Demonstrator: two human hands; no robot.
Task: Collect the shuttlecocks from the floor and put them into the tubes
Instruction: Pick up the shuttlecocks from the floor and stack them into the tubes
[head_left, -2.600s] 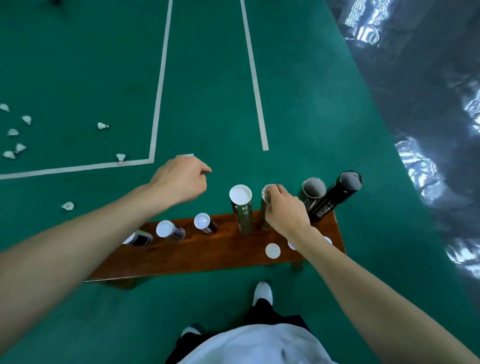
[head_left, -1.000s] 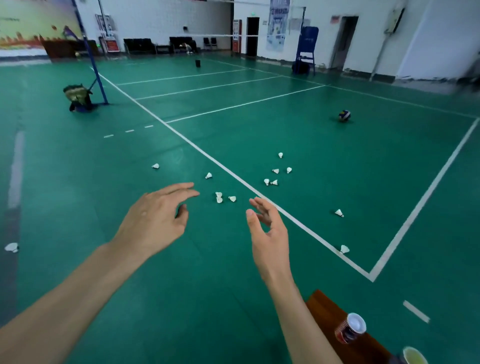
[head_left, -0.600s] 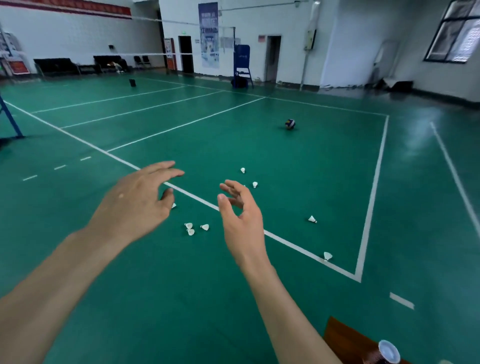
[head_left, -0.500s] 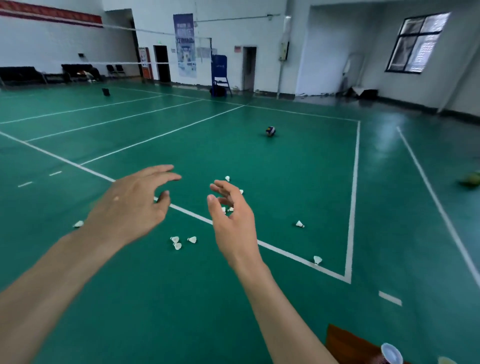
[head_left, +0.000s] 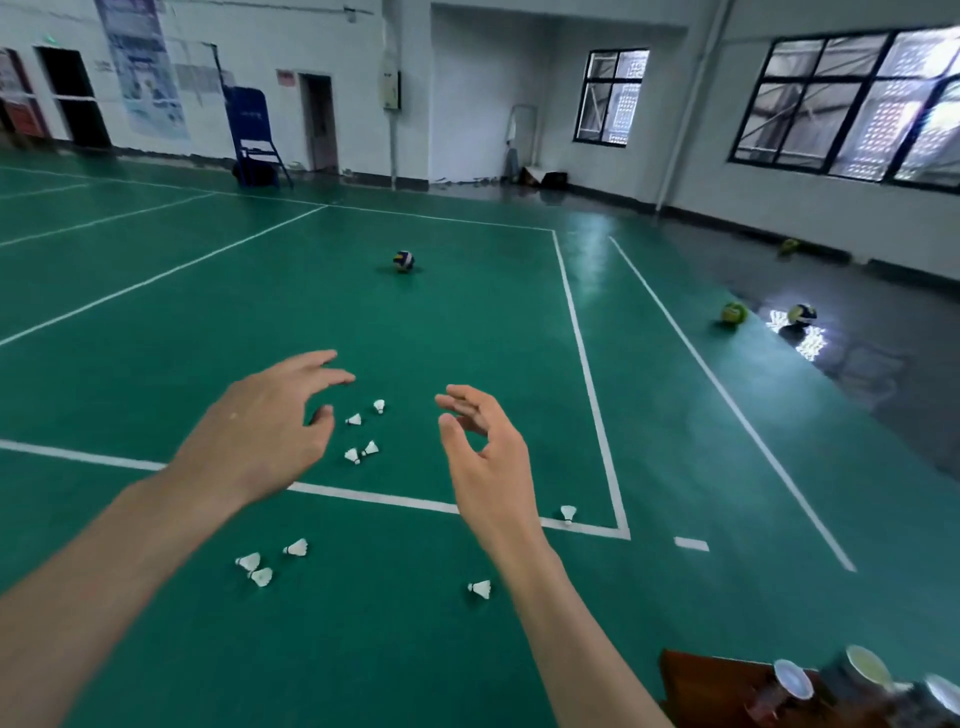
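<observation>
Blurred tubes (head_left: 857, 675), cut off bottom-right

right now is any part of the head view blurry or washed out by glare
Head view: the tubes on the wooden bench at bottom right are smeared by blur; window light throws bright glare on the dark floor at right; the shuttlecocks and both open hands stay fairly sharp; straight wall lines bow from the wide lens.

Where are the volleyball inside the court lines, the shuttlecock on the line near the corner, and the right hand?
volleyball (head_left: 403, 261), head view, middle of the ball.
shuttlecock on the line (head_left: 568, 513), head view, its white skirt.
right hand (head_left: 488, 467), head view, middle of the hand.
</observation>
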